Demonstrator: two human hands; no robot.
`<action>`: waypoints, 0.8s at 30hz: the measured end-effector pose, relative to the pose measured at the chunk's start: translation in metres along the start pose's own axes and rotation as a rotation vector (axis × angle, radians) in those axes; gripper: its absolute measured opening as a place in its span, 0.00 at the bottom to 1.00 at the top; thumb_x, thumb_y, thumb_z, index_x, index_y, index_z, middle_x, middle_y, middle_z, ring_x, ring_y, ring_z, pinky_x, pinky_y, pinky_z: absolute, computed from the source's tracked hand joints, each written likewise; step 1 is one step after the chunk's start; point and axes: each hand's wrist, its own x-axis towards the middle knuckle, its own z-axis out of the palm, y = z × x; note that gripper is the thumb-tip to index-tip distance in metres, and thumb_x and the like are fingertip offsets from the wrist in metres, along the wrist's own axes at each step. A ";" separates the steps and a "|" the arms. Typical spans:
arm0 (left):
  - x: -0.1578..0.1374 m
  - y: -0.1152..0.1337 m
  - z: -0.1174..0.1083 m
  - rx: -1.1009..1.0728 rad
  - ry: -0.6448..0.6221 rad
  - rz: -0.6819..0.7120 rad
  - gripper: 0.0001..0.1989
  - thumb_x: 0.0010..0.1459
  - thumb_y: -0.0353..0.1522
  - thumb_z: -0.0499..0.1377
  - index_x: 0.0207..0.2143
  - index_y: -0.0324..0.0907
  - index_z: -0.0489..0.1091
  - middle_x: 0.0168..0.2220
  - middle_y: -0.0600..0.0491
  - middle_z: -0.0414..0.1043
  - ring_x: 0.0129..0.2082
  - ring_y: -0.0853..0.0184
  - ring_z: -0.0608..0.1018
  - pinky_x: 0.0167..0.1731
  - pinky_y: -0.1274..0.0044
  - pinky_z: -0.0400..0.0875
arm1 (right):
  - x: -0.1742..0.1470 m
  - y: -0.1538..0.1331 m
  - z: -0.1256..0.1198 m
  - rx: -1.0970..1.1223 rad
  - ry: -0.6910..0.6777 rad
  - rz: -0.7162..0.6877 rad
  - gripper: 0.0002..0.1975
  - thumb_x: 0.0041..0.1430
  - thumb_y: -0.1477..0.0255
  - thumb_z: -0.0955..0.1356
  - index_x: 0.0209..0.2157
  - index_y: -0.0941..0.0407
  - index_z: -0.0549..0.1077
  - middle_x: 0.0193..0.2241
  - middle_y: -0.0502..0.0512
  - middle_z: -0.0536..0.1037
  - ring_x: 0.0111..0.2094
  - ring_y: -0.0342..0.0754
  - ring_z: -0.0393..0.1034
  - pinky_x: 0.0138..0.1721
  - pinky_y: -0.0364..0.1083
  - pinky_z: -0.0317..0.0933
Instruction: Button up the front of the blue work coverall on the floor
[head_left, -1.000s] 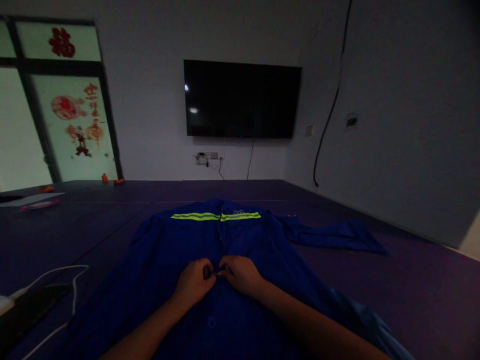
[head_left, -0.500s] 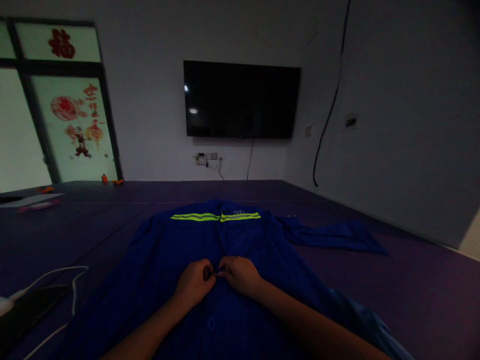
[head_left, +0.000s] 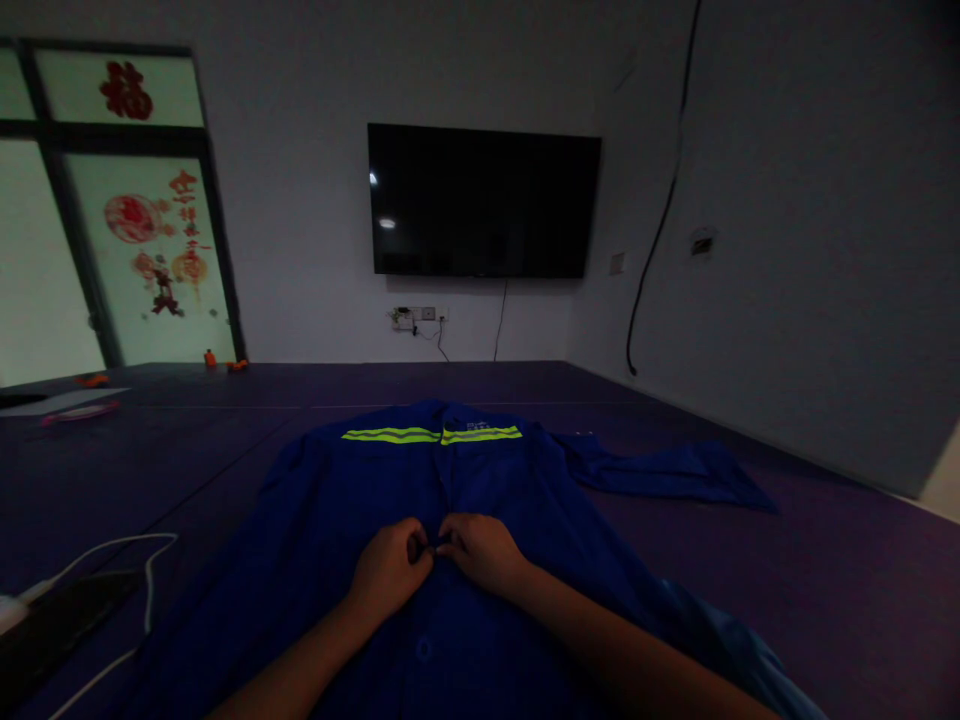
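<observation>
A blue work jacket (head_left: 495,480) lies spread out, front side up, with yellow-green reflective strips across the chest. Its two front edges meet along the middle. My left hand (head_left: 391,568) pinches the cloth at this front opening, thumb and forefinger curled together. Facing it, fingertips almost touching, my right hand (head_left: 480,550) pinches the other side of the opening. Whatever lies between the fingertips is too small and dark to make out. A button (head_left: 424,649) shows lower down on the placket. One sleeve (head_left: 675,475) stretches out to the right.
The jacket rests on a dark purple surface (head_left: 825,560). On the left are a dark flat device (head_left: 67,620) and a white cable (head_left: 150,580). Small orange objects (head_left: 237,366) stand near the glass door (head_left: 150,250). A television (head_left: 484,200) hangs on the far wall.
Both hands keep nearly the same place and pinch at the jacket's front. The view has shifted very slightly.
</observation>
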 end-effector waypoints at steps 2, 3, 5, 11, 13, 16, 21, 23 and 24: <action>0.000 -0.001 0.001 0.002 -0.001 0.002 0.05 0.48 0.30 0.53 0.29 0.39 0.68 0.22 0.56 0.67 0.24 0.72 0.69 0.22 0.81 0.53 | 0.000 -0.001 0.000 -0.001 -0.006 0.005 0.11 0.53 0.67 0.64 0.39 0.52 0.70 0.31 0.50 0.76 0.34 0.44 0.69 0.32 0.40 0.54; 0.000 -0.001 0.001 0.004 -0.002 0.002 0.06 0.48 0.30 0.53 0.29 0.39 0.68 0.23 0.56 0.68 0.24 0.72 0.69 0.22 0.81 0.53 | 0.000 -0.001 0.000 -0.003 -0.010 0.009 0.11 0.53 0.67 0.64 0.39 0.52 0.70 0.31 0.50 0.76 0.34 0.44 0.69 0.32 0.40 0.54; 0.001 -0.001 0.001 0.004 -0.001 0.001 0.06 0.48 0.31 0.53 0.29 0.40 0.68 0.23 0.56 0.68 0.24 0.72 0.69 0.22 0.81 0.53 | -0.001 -0.001 -0.001 -0.007 -0.012 0.015 0.11 0.53 0.66 0.64 0.39 0.52 0.70 0.32 0.49 0.76 0.34 0.44 0.69 0.32 0.40 0.55; 0.000 -0.001 0.001 -0.012 -0.005 -0.006 0.06 0.47 0.31 0.53 0.29 0.40 0.68 0.22 0.56 0.67 0.23 0.72 0.69 0.22 0.81 0.53 | 0.000 0.001 0.001 -0.004 -0.010 0.009 0.11 0.53 0.67 0.64 0.39 0.52 0.70 0.32 0.49 0.75 0.34 0.44 0.69 0.32 0.40 0.54; 0.001 -0.001 0.001 -0.021 -0.006 -0.002 0.06 0.47 0.31 0.53 0.29 0.40 0.68 0.22 0.56 0.67 0.23 0.72 0.69 0.22 0.81 0.53 | 0.000 0.001 0.002 -0.004 -0.007 0.011 0.11 0.53 0.67 0.64 0.39 0.52 0.70 0.32 0.50 0.75 0.34 0.44 0.69 0.32 0.40 0.54; 0.001 -0.001 0.001 -0.032 -0.006 0.003 0.06 0.47 0.31 0.53 0.28 0.39 0.68 0.21 0.56 0.67 0.23 0.72 0.69 0.22 0.81 0.54 | 0.000 0.002 0.003 -0.002 -0.003 0.010 0.11 0.53 0.67 0.64 0.39 0.52 0.70 0.31 0.49 0.75 0.33 0.44 0.69 0.31 0.40 0.54; 0.000 0.000 0.000 -0.052 -0.012 -0.001 0.05 0.47 0.30 0.53 0.28 0.39 0.67 0.21 0.57 0.67 0.22 0.73 0.68 0.22 0.81 0.54 | -0.001 0.001 0.001 0.002 0.008 0.000 0.10 0.53 0.67 0.64 0.39 0.52 0.70 0.31 0.49 0.75 0.33 0.44 0.69 0.31 0.40 0.54; 0.000 0.000 0.000 -0.055 -0.015 0.004 0.05 0.47 0.30 0.53 0.28 0.39 0.68 0.21 0.57 0.67 0.22 0.73 0.68 0.21 0.81 0.53 | -0.001 0.000 0.000 -0.004 0.009 -0.001 0.10 0.53 0.67 0.64 0.39 0.52 0.70 0.32 0.49 0.75 0.34 0.44 0.69 0.31 0.40 0.54; 0.000 0.000 0.000 -0.053 -0.015 0.006 0.05 0.47 0.30 0.54 0.27 0.39 0.68 0.21 0.57 0.67 0.22 0.73 0.68 0.21 0.81 0.53 | -0.001 -0.001 -0.001 -0.008 0.005 0.001 0.10 0.53 0.67 0.64 0.39 0.52 0.70 0.32 0.49 0.75 0.33 0.44 0.69 0.31 0.40 0.54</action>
